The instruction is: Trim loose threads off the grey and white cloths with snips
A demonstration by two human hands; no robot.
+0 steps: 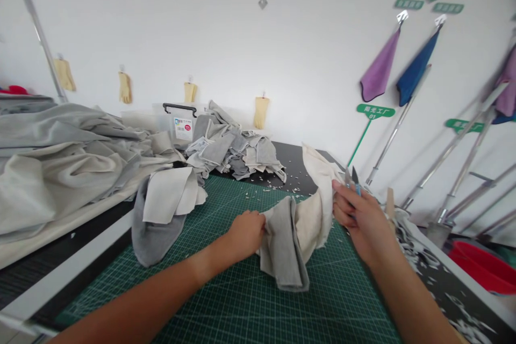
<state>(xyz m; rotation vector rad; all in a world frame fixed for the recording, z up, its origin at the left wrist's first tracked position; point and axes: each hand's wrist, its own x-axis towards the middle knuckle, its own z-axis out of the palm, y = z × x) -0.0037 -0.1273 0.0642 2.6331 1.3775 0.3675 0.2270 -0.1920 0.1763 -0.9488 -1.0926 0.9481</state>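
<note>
My left hand point(245, 234) is closed on the left end of a grey and cream cloth piece point(292, 236) that hangs down onto the green cutting mat point(250, 301). My right hand point(357, 215) grips the cloth's right edge and also holds small thread snips point(352, 178), blades pointing up. The cloth is stretched between both hands above the mat.
A folded grey and cream cloth point(161, 209) lies on the mat's left. A heap of cloth pieces point(229, 148) and a clear plastic box point(179, 121) stand behind. Large fabric sheets point(60, 161) pile at left. Fabric scraps point(415, 250), a red basin point(481, 269) and metal poles sit at right.
</note>
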